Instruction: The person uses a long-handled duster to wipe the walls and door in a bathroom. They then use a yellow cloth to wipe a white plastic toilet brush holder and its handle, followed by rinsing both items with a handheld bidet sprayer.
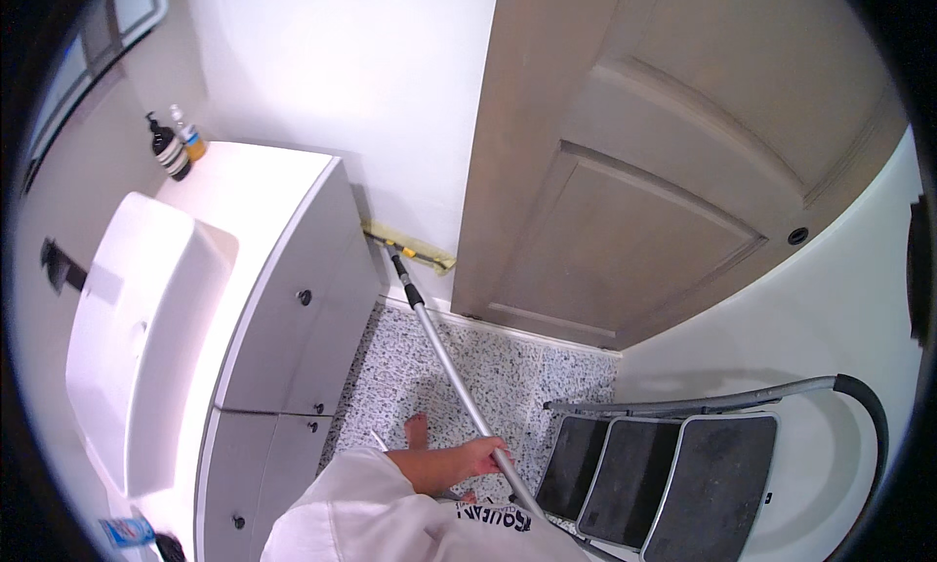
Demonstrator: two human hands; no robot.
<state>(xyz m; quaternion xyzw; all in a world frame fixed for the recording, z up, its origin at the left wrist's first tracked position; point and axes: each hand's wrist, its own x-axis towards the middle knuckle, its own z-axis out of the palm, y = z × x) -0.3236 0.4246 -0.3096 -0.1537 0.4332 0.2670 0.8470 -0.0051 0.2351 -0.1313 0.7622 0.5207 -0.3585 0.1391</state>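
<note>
While gripping the pole (451,367) close in front of the shirt (351,523), seems, as a judgement, to be at the step of wiping low on the wall (342,64). Holds the pole with the left hand (483,457), with fingers closed around it. Cannot tell the state of the right hand, not seen at all, perhaps hidden by the shirt or outside the view. To the right of the left hand, shows the step stool (727,484), not touched by that hand. Stands on the speckled floor (488,357) with one bare foot (417,430) clearly visible, a little to the left of the hand. Going farther, can follow the pole forward and leftward, up to the black and yellow head (408,253). Has this head well apart from the left hand, linked only through the pole, with the yellow pad (418,247) along the low wall, above the skirting (439,313), between the cabinet (337,269) and the door (625,240). Appears to be touching the wall, though without showing how hard. For the next move, would probably need to hold the pad flat and slide it gently, without catching the cabinet or the door edge.
</note>
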